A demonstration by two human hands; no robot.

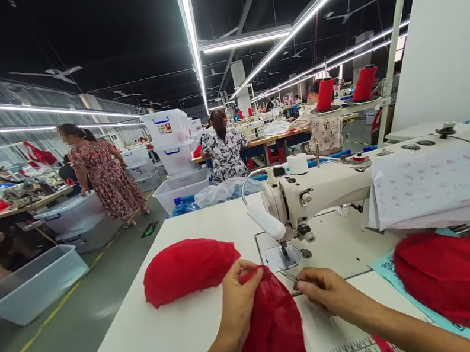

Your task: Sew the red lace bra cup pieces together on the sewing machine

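My left hand is closed on the top edge of a red lace piece, which hangs over the white table in front of me. My right hand is pinched on small metal snips, whose tips point at the lace beside the left fingers. Both hands sit just in front of the needle plate of the cream sewing machine. A finished stack of red lace lies to the left of the machine foot.
A larger red lace pile rests on blue paper at the right, beside papers draped on the machine. Red thread cones stand behind. Clear plastic bins and other workers occupy the aisle at left.
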